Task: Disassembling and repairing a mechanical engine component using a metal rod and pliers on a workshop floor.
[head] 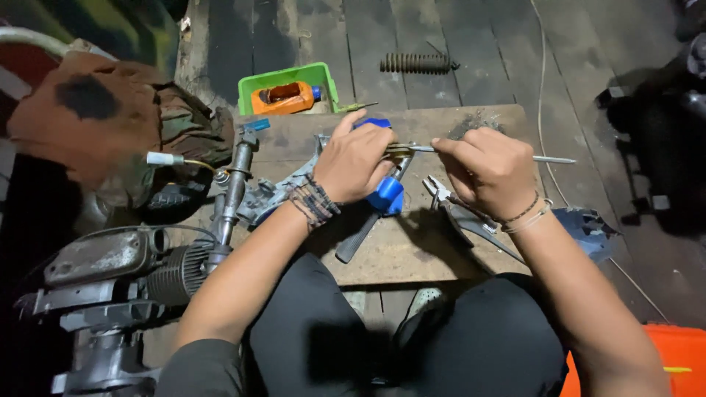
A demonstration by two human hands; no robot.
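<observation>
gripping a thin metal rod [482, 152] over the wooden board [412, 250], both left hand [358, 160] and right hand [487, 170] clench it.

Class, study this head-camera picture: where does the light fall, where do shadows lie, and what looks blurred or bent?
Head view: light falls brightest on the left hand, right hand and wooden board; the edges sink into dark; the hands cast shadows onto the board; the floor planks splay with wide-angle distortion; the hands look slightly soft.

Two hands [426, 165]; one green tray [287, 77]; one coil spring [418, 63]; one pliers [460, 213].
</observation>
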